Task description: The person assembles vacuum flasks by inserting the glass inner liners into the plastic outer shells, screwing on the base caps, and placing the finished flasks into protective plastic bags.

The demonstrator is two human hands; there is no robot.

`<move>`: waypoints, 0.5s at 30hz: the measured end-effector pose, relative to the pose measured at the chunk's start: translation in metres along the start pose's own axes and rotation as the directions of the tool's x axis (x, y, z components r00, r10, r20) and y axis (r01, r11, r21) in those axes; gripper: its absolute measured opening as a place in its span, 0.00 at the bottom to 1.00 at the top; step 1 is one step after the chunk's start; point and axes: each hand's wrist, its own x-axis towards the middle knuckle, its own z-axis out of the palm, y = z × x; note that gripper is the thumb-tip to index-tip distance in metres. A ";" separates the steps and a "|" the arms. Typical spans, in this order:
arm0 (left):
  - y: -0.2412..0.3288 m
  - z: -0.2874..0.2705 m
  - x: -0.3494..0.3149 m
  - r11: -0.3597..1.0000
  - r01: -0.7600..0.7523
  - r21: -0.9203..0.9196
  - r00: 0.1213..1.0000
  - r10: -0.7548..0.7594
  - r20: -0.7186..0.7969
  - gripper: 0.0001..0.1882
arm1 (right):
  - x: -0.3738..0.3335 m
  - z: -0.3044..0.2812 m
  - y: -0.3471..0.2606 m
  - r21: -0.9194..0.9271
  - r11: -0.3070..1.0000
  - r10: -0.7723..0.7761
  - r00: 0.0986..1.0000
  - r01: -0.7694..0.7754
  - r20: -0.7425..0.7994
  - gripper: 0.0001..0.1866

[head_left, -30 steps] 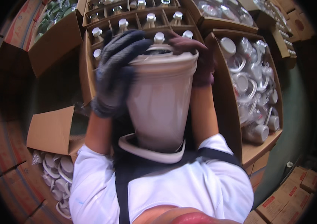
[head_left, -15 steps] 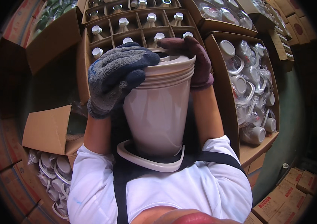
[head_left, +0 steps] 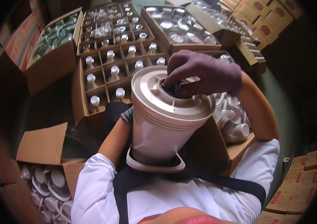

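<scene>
A tall off-white plastic canister (head_left: 162, 136) leans against my chest, its lidded end tilted up and away from me. The pale lid (head_left: 147, 89) is round and ridged, with an opening at its middle. A curved handle (head_left: 154, 166) loops around the canister's lower end. My right hand (head_left: 207, 72), in a purple glove, reaches over the lid. Its fingers are curled down into the opening around a small dark part (head_left: 173, 89), which they partly cover. My left hand (head_left: 128, 115), in a grey glove, is at the canister's far left side. Only its cuff shows; the fingers are hidden behind the canister.
Ahead stands a divided carton (head_left: 77, 93) of white-capped bottles. Beyond it are more bottles and a box of clear-wrapped items (head_left: 181, 28). Bagged white plastic parts (head_left: 237, 127) fill a box at right, others (head_left: 52, 183) one at lower left. Stacked cartons (head_left: 293, 186) line the right.
The lid has turned up into view. My right hand has moved from the rim onto the lid's middle opening. My left hand has gone from the top down behind the canister's left side.
</scene>
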 end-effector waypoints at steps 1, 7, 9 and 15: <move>-0.008 0.002 0.007 0.999 0.044 -0.026 0.995 -0.041 0.095 0.21 | -0.003 0.002 -0.002 -0.161 0.987 0.017 0.999 -0.012 0.032 0.11; 0.002 0.005 -0.035 0.975 0.204 -0.088 0.963 -0.216 -0.162 0.18 | -0.018 0.016 -0.037 -0.329 0.602 0.765 0.644 -0.727 -0.022 0.34; 0.015 0.005 -0.053 0.954 0.052 0.295 0.984 0.001 -0.179 0.13 | -0.026 0.019 -0.041 -0.088 0.607 0.790 0.612 -0.790 -0.045 0.24; 0.047 0.025 -0.078 0.942 -0.015 0.335 0.982 0.077 -0.173 0.18 | -0.041 0.020 -0.048 0.040 0.999 0.034 0.996 -0.031 -0.077 0.14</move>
